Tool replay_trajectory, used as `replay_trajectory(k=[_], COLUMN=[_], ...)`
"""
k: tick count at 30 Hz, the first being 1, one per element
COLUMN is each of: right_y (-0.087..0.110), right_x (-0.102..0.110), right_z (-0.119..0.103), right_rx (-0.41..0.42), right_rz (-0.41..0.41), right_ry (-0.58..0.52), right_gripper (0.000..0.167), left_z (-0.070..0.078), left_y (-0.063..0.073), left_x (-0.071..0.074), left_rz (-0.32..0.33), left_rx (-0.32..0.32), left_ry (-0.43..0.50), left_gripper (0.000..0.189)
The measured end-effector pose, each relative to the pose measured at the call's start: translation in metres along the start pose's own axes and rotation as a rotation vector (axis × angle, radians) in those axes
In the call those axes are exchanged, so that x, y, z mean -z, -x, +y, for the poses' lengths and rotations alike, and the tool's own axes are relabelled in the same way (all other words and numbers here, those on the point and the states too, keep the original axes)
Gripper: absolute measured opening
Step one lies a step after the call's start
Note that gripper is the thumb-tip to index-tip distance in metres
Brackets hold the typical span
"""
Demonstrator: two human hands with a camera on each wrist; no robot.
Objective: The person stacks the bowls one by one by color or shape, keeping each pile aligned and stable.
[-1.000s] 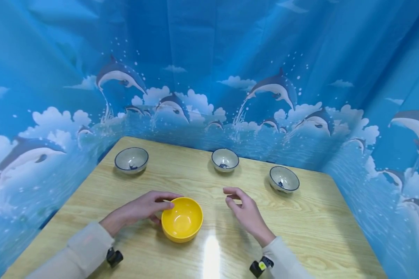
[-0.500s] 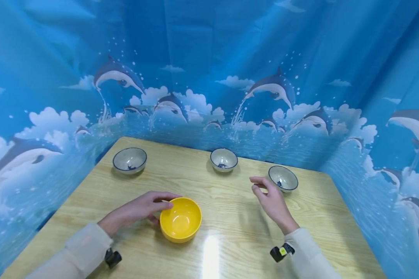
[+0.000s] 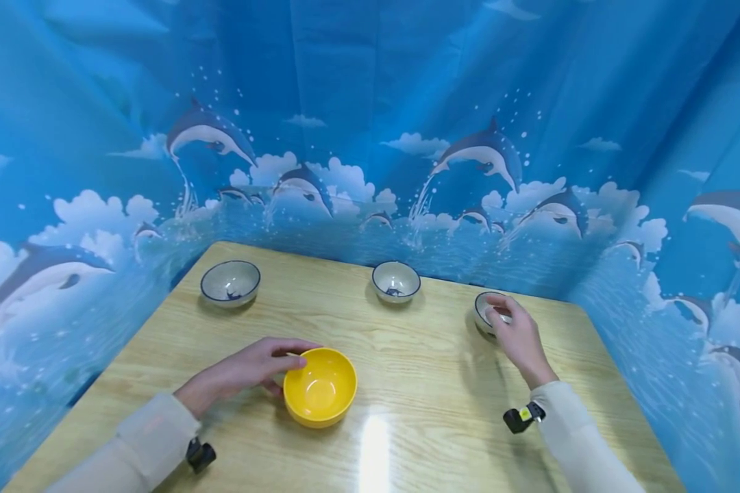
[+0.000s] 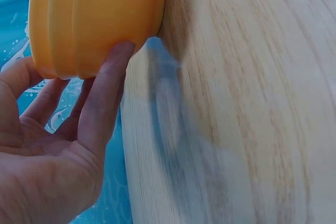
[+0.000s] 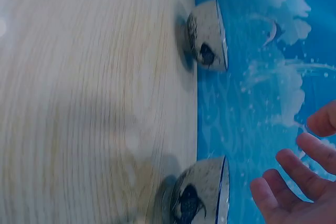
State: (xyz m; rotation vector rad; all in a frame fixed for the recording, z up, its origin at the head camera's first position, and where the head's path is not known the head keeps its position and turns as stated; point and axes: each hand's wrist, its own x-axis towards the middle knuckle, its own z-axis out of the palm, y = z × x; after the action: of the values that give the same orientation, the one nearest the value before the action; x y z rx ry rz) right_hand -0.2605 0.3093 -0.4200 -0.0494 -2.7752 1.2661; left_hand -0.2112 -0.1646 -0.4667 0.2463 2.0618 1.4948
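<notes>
My left hand grips the near side of a yellow bowl, thumb over the rim and fingers along the outer wall. The left wrist view shows those fingers against the ribbed side of the upright bowl. Over at the right, my right hand hovers above a pale blue-rimmed bowl, covering part of it in the head view. From the right wrist, the fingers look loosely bent and hold nothing, with a gap between them and this fish-patterned bowl.
Another blue-rimmed bowl stands at the back middle of the wooden table, and a wider one at the back left. A blue dolphin-print curtain hangs right behind the table's far edge.
My right hand has travelled right and away from me, from the table's middle to over the right-hand bowl. The left hand and yellow bowl have stayed in place.
</notes>
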Motion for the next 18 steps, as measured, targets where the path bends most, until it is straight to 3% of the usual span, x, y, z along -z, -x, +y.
replay_trajectory(k=[18], right_y=[-0.036], right_x=[0.022], right_z=[0.037], right_rx=[-0.078], right_rz=[0.105], right_ry=[0.033], right_gripper=[0.059], left_z=[0.000], left_y=[-0.001], left_x=[0.000], left_rz=[0.002], left_rx=[0.002], left_ry=[0.001], left_gripper=[0.055])
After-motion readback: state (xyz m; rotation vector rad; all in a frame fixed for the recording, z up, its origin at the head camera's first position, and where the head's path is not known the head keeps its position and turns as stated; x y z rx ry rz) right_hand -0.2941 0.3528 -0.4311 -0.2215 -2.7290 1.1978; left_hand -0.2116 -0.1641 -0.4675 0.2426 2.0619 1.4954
